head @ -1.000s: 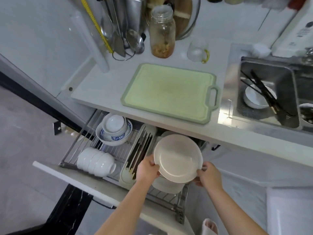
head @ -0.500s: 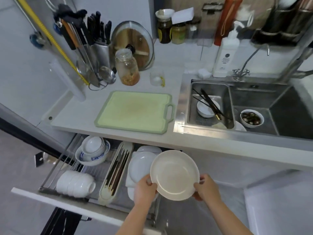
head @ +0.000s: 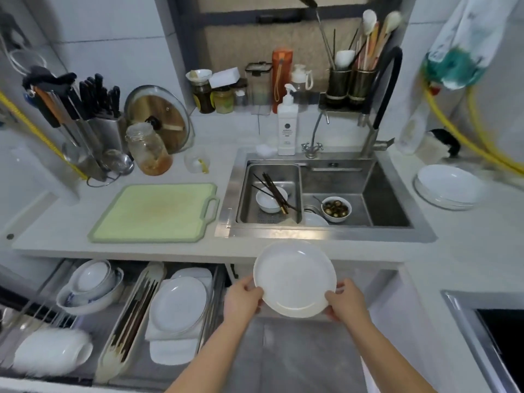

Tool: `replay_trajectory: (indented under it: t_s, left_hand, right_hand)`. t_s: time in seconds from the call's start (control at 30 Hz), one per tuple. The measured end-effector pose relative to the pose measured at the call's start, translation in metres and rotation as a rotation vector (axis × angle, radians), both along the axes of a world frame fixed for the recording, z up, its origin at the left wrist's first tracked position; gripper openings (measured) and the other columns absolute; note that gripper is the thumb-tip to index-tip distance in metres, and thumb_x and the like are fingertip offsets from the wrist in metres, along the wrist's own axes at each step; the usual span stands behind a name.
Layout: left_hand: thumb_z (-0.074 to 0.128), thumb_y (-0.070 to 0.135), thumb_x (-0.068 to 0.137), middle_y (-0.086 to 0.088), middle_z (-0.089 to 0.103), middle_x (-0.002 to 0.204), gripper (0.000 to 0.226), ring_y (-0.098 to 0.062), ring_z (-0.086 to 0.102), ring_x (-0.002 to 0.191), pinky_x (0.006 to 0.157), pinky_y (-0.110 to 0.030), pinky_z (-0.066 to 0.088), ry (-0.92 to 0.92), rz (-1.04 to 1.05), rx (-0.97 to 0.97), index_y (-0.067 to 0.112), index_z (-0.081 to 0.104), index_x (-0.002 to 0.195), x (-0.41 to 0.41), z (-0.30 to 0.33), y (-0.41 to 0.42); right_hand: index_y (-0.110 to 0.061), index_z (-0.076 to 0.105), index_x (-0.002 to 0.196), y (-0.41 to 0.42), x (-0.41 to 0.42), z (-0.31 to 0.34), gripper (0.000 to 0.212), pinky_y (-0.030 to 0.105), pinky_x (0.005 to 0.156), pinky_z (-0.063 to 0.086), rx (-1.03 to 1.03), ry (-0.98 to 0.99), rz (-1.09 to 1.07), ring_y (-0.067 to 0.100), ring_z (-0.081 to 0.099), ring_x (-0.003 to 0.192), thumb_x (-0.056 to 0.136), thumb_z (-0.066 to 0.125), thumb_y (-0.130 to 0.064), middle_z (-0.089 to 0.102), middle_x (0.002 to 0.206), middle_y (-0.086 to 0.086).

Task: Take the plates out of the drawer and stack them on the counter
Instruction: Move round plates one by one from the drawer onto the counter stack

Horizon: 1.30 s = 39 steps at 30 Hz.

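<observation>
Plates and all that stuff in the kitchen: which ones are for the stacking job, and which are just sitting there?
For the job:
held plate, gripped by left hand and right hand
drawer plates
counter stack

Just sitting there:
cutting board
glass jar
soap bottle
sink bowls
drawer bowls

1. A green cutting board (head: 154, 212) lay left of the sink (head: 394, 211).
2. A glass jar (head: 149, 150) stood beside a knife block (head: 106, 131).
3. A soap bottle (head: 287, 123) stood behind the sink.
4. Chopsticks (head: 273, 191) rested across a white bowl (head: 269, 201).
</observation>
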State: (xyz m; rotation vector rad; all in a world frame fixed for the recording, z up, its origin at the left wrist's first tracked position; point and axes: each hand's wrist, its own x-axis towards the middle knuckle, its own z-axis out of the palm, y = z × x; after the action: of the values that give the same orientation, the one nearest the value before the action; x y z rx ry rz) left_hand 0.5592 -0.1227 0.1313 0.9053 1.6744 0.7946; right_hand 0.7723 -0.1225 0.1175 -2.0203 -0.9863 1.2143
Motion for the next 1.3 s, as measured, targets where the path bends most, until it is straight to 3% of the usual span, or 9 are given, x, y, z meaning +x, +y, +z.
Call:
replay_trajectory:
  t_s: [0.2,0.33,0.47,0.6,0.73,0.9,1.0,1.13,1.3]
  left_hand:
    - [0.055,-0.001,0.077,-0.008,0.065,0.074,0.047,-0.024,0.062,0.064,0.058,-0.031,0.052,-0.138,-0.06,0.022,0.016,0.063,0.119,0.073,0.024,0.037]
    - [0.053,-0.003,0.075,-0.01,0.065,0.071,0.047,-0.023,0.058,0.059,0.057,-0.031,0.051,-0.158,-0.152,0.032,0.018,0.064,0.115,0.11,0.039,0.067]
    - [0.054,-0.004,0.075,-0.01,0.068,0.075,0.039,-0.023,0.063,0.06,0.056,-0.029,0.05,-0.158,-0.254,0.043,0.019,0.066,0.104,0.142,0.053,0.099]
    - [0.055,-0.004,0.077,-0.012,0.066,0.084,0.038,-0.024,0.064,0.064,0.066,-0.036,0.055,-0.179,-0.337,0.044,0.019,0.064,0.106,0.168,0.06,0.135]
    - [0.054,-0.005,0.077,-0.004,0.065,0.071,0.04,-0.02,0.062,0.059,0.057,-0.029,0.053,-0.202,-0.438,0.044,0.019,0.065,0.107,0.191,0.064,0.175]
    - [0.05,-0.006,0.079,-0.011,0.068,0.069,0.032,-0.024,0.065,0.056,0.06,-0.036,0.06,-0.206,-0.547,0.021,0.02,0.067,0.087,0.222,0.063,0.216]
    - [0.047,-0.005,0.082,-0.009,0.065,0.06,0.033,-0.018,0.062,0.047,0.043,-0.024,0.053,-0.193,-0.614,0.019,0.016,0.064,0.099,0.24,0.061,0.236]
    - [0.047,-0.001,0.086,-0.01,0.067,0.074,0.042,-0.019,0.063,0.058,0.055,-0.028,0.056,-0.145,-0.663,0.03,0.019,0.057,0.122,0.265,0.063,0.255]
    - [0.048,0.0,0.087,-0.011,0.067,0.085,0.046,-0.02,0.064,0.065,0.058,-0.031,0.056,-0.131,-0.687,0.02,0.015,0.052,0.131,0.311,0.059,0.291]
  right_hand:
    - [-0.011,0.049,0.093,0.015,0.073,0.035,0.014,0.021,0.037,0.046,0.095,-0.04,-0.141,0.013,0.061,0.037,0.083,0.054,-0.004,0.056,0.077,-0.001]
    - [-0.021,0.046,0.078,0.023,0.106,0.051,0.016,0.033,0.052,0.055,0.125,-0.09,-0.217,0.016,0.062,0.041,0.08,0.054,-0.006,0.06,0.074,0.002]
    - [-0.024,0.047,0.076,0.034,0.131,0.06,0.019,0.03,0.048,0.052,0.141,-0.062,-0.324,0.019,0.065,0.046,0.078,0.053,-0.006,0.065,0.077,0.008]
    - [-0.019,0.05,0.08,0.05,0.149,0.069,0.015,0.021,0.038,0.045,0.169,-0.05,-0.427,0.014,0.062,0.039,0.079,0.052,-0.004,0.065,0.08,0.01]
    - [-0.018,0.054,0.084,0.071,0.167,0.077,0.013,0.028,0.049,0.052,0.164,-0.078,-0.503,0.015,0.062,0.04,0.078,0.052,-0.007,0.063,0.076,0.001]
    - [-0.013,0.056,0.09,0.093,0.186,0.08,0.015,0.028,0.05,0.051,0.16,-0.081,-0.614,0.016,0.058,0.038,0.076,0.052,-0.007,0.066,0.063,0.007]
    - [-0.015,0.055,0.087,0.105,0.196,0.079,0.015,0.029,0.052,0.052,0.169,-0.08,-0.675,0.016,0.057,0.037,0.075,0.053,-0.007,0.066,0.06,0.007]
    - [-0.017,0.054,0.084,0.12,0.214,0.08,0.015,0.039,0.062,0.057,0.18,-0.072,-0.733,0.018,0.057,0.039,0.074,0.053,-0.006,0.065,0.057,0.007]
    - [-0.014,0.053,0.091,0.15,0.253,0.076,0.016,0.032,0.055,0.052,0.168,-0.09,-0.736,0.021,0.057,0.042,0.076,0.056,-0.008,0.064,0.053,0.008]
